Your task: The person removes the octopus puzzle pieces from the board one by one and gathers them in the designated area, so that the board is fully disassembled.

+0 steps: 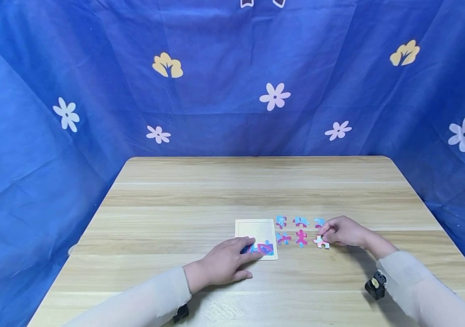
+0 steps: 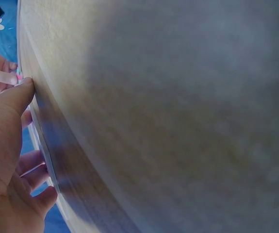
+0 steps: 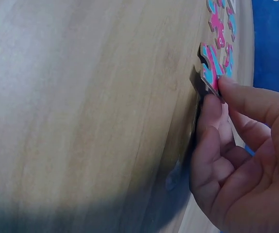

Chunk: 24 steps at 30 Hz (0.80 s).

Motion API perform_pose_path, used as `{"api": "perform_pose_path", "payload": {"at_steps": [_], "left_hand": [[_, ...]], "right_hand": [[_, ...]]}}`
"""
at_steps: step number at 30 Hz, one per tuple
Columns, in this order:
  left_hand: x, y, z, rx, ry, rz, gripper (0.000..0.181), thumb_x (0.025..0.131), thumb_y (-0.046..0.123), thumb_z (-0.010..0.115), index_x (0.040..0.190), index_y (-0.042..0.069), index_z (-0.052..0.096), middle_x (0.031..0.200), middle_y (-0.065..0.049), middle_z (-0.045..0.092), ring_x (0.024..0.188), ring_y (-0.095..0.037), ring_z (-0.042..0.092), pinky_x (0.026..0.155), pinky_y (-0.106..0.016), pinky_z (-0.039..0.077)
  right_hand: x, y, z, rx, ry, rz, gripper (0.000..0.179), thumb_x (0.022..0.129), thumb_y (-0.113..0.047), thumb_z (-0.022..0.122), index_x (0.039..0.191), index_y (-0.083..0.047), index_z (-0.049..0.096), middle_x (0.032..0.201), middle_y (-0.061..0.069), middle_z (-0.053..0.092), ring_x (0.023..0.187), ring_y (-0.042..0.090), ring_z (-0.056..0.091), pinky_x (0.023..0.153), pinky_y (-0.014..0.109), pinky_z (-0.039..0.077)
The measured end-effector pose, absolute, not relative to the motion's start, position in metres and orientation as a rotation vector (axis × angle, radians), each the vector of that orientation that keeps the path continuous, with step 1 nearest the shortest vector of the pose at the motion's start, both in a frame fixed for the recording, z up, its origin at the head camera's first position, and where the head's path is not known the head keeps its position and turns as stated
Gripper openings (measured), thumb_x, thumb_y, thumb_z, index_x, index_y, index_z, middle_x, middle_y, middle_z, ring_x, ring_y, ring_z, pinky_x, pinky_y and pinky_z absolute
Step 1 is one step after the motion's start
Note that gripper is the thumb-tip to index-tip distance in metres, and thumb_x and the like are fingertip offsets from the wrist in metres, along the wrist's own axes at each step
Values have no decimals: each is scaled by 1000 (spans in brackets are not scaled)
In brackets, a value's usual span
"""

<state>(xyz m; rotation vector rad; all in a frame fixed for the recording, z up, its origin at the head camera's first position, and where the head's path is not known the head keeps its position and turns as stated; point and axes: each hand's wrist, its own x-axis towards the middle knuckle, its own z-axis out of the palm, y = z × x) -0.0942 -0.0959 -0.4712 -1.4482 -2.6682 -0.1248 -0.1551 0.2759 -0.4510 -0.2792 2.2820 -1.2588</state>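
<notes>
Five loose jigsaw pieces [image 1: 301, 236] lie right of the puzzle tray [image 1: 257, 229] on the counter [image 1: 257, 186] in the head view; the left hand [image 1: 224, 262] rests across the tray, fingers extended; the right hand [image 1: 347, 232] pinches a sixth piece [image 1: 321, 243]. The left wrist view shows spread fingers. In the right wrist view, the sixth piece looks thin, light and stiff; its solid edge should hold better than narrow tabs.
</notes>
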Motion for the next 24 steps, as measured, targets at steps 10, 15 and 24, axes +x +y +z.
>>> {"api": "perform_pose_path", "payload": {"at_steps": [10, 15, 24], "left_hand": [[-94, -97, -470, -1450, -2680, -130, 52, 91, 48, 59, 136, 24, 54, 138, -15, 46, 126, -29, 46, 106, -38, 37], [-94, -98, -469, -1456, -2685, -134, 51, 91, 48, 59, 136, 24, 55, 139, -15, 45, 127, -29, 45, 106, -39, 36], [-96, -101, -471, -1471, -2699, -167, 52, 92, 48, 58, 138, 26, 53, 141, -15, 43, 129, -28, 43, 107, -39, 35]], "right_hand": [[-155, 275, -452, -250, 2384, -1216, 13, 82, -2, 69, 93, 2, 66, 73, 2, 60, 53, 10, 44, 44, 19, 38], [-154, 275, -451, -250, 2389, -1213, 12, 83, -2, 69, 93, 1, 66, 71, 2, 57, 54, 10, 43, 44, 19, 37], [-154, 269, -451, -224, 2270, -1387, 22, 84, -2, 67, 103, 9, 62, 83, 7, 62, 76, 17, 60, 67, 29, 56]]}}
